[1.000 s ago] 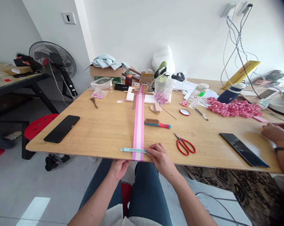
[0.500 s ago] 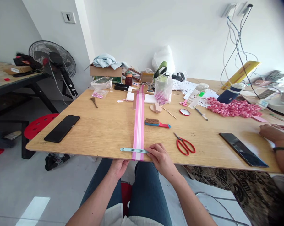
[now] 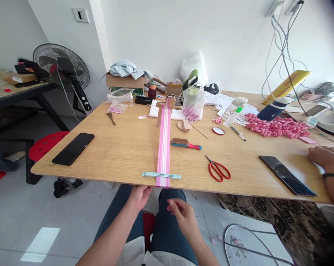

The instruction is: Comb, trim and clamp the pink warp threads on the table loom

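A band of pink and white threads [image 3: 163, 147] runs down the table to its front edge, its far end under a metal clip on a clipboard [image 3: 171, 101]. Across its near end lies a pale blue clip [image 3: 161, 175], untouched by either hand. My left hand [image 3: 140, 195] is closed at the table's front edge, left of the band's end; its fingertips are partly hidden there. Below the edge, above my lap, is my right hand [image 3: 182, 214], fingers curled in with nothing visible in them. A red and blue brush [image 3: 186, 143] and red-handled scissors [image 3: 218, 169] lie to the right.
Black phones lie at left [image 3: 73, 149] and right [image 3: 287, 175]. Another person's hand [image 3: 324, 159] rests at the right edge. Farther back are a plastic bag [image 3: 193, 103], a tape roll [image 3: 218, 131], a blue bottle [image 3: 275, 108] and a pink ruffled bundle [image 3: 278, 126].
My right hand has let go of the pale blue clip's right end and dropped below the table edge. The clip stays across the threads. My left hand has hardly moved.
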A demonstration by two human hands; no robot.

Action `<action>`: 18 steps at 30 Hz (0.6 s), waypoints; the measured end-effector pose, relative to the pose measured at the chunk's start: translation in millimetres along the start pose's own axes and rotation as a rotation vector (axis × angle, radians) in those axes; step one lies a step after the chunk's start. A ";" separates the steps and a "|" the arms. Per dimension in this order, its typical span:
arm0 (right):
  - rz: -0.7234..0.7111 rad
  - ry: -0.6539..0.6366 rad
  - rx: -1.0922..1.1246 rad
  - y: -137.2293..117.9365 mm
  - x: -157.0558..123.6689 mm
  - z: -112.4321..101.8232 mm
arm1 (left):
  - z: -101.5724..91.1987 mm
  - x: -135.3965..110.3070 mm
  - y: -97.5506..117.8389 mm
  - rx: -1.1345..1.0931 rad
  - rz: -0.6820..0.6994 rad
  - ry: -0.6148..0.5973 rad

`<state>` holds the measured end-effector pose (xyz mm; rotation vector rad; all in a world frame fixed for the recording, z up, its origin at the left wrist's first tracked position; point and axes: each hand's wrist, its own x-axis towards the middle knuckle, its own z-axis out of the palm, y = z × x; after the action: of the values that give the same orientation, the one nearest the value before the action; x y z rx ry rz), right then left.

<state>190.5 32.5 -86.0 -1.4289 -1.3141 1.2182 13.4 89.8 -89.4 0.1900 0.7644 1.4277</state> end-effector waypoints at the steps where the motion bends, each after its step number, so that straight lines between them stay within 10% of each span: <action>1: 0.118 0.006 0.140 4.3 3.5 2.2 | -0.8 -0.7 -0.5 -0.001 0.000 0.003; 7: 0.360 0.018 0.762 10.5 32.1 13.3 | -1.9 -0.9 -3.0 -0.004 -0.002 0.039; 18: 0.259 0.001 1.024 -2.9 52.5 22.7 | 4.5 1.9 -2.0 0.014 -0.002 0.046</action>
<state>166.9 84.1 -93.8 -0.8302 -0.3376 1.6970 17.5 92.7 -87.8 0.1680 0.8122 1.4294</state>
